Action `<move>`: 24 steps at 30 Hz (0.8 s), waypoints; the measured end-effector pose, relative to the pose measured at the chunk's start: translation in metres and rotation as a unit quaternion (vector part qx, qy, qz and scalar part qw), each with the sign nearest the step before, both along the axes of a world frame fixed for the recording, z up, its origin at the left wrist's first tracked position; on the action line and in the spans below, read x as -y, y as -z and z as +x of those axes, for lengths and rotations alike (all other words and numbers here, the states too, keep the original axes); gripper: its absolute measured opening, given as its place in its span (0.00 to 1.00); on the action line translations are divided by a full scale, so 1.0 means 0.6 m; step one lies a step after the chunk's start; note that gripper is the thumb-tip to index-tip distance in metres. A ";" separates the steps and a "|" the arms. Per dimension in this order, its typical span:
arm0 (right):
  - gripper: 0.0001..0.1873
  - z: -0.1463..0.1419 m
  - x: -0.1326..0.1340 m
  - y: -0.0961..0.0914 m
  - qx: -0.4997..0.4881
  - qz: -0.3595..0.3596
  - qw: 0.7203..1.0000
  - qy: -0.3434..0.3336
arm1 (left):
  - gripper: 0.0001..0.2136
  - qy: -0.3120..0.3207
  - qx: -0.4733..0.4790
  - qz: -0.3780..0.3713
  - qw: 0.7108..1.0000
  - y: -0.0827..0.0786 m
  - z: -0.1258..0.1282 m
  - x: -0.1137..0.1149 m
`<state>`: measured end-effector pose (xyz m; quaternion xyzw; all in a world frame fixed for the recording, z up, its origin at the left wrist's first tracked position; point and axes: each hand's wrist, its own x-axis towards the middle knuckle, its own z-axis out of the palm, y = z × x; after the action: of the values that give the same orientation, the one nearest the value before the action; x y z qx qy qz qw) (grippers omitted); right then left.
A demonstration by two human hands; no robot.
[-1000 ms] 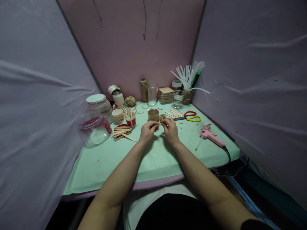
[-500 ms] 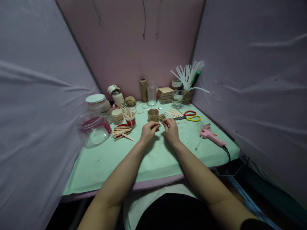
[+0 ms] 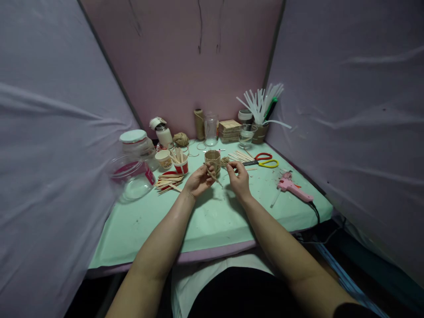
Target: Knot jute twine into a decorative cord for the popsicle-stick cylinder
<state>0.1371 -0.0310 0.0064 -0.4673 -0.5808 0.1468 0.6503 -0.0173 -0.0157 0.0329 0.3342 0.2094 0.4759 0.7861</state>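
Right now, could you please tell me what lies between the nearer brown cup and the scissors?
In the head view, a small twine ball and loose sticks lie between cup and scissors; the right hand partly covers that stretch.

Back wall (image 3: 172, 70): dull pink, flat. 1 dark cord (image 3: 199, 28) hangs approx. ctr., lower end hooked; fainter lines either side, can't tell if cords or shadows. L. wall (image 3: 49, 132): lilac-grey cloth, heavily creased, esp. mid-ht. R. wall (image 3: 347, 88): same type cloth, fewer folds, small dark spot. Dark strips run up both rear corners, L. strip (image 3: 107, 64) and R. strip (image 3: 275, 48). Desk (image 3: 149, 229): pale green cover, sm. dark marks front L.; purple edging (image 3: 215, 253) below front edge. Area under desk v. dark; blue stripes (image 3: 347, 282) lower R., material unclear. Lighting: dim, soft shadows.
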 end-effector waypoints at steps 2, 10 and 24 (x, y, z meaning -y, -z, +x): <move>0.10 0.000 0.000 0.001 0.003 -0.006 1.000 -0.001 | 0.05 0.014 0.018 -0.013 1.000 -0.004 0.002 0.002; 0.10 -0.003 0.004 -0.003 0.009 -0.011 1.000 -0.023 | 0.08 0.027 0.053 -0.043 0.997 -0.007 0.010 0.006; 0.16 -0.011 0.026 -0.026 -0.027 -0.241 0.898 -0.367 | 0.07 0.003 0.027 0.000 1.000 -0.009 -0.001 0.009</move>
<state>0.1304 -0.0465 0.0219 -0.3589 -0.6404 0.5228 0.4333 -0.0178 -0.0210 0.0385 0.3213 0.1871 0.4825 0.7930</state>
